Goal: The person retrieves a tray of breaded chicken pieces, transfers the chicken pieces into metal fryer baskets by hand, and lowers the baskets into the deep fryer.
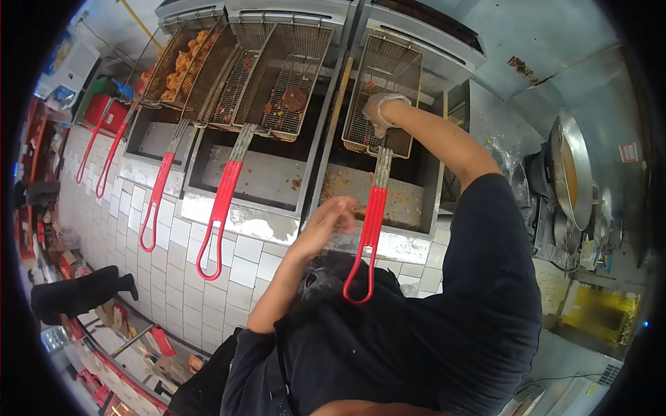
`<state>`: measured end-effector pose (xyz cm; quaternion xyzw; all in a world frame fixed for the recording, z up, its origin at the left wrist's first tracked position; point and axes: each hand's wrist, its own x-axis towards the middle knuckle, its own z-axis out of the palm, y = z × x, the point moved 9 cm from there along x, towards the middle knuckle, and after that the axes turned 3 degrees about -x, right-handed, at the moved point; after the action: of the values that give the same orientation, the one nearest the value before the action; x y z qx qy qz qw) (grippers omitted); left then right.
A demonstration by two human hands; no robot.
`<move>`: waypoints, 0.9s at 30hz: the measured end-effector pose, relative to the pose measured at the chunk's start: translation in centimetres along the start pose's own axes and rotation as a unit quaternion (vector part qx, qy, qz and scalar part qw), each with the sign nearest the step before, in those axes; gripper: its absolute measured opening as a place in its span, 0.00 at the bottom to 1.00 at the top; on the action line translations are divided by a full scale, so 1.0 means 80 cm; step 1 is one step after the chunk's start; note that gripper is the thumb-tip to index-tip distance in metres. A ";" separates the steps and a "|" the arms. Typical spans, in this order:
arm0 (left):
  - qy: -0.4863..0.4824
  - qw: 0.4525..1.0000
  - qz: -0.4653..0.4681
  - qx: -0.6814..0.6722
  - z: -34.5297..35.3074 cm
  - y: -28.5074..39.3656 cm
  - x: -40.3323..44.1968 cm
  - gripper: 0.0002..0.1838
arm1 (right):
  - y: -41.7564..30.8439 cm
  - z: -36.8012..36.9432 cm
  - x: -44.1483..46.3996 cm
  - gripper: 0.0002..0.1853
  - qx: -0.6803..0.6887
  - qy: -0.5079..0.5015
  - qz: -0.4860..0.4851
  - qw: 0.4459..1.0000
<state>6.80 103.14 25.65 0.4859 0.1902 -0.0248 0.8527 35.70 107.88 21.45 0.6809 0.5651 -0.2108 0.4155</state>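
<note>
Shirt (374, 350) foremost; basket (390, 62) under right hand (383, 111), grip unclear, beyond loosely curled left hand (330, 223).

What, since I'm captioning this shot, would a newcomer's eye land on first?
Probably the bright red handles, jutting from the wire baskets towards the bottom of the picture. Next might come the gloved right hand at the rightmost basket. After that, perhaps the golden fried pieces at upper left and the round dark patty in a middle basket.
</note>
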 end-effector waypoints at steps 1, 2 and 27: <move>0.004 1.000 -0.023 -0.015 -0.020 -0.011 -0.017 0.21 | -0.005 0.013 0.013 0.23 -0.022 -0.026 -0.004 0.999; 0.007 0.999 -0.025 -0.019 -0.043 -0.025 -0.032 0.21 | -0.002 0.031 0.030 0.23 -0.023 -0.029 -0.009 0.999; 0.365 0.926 -0.058 0.069 -0.244 -0.108 -0.193 0.13 | 0.125 -0.045 0.016 0.24 0.257 0.212 0.123 0.935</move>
<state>-15.31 112.73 15.06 0.5073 0.5142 0.0922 0.6854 44.82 111.39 25.82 0.8575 0.4783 -0.1474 0.1194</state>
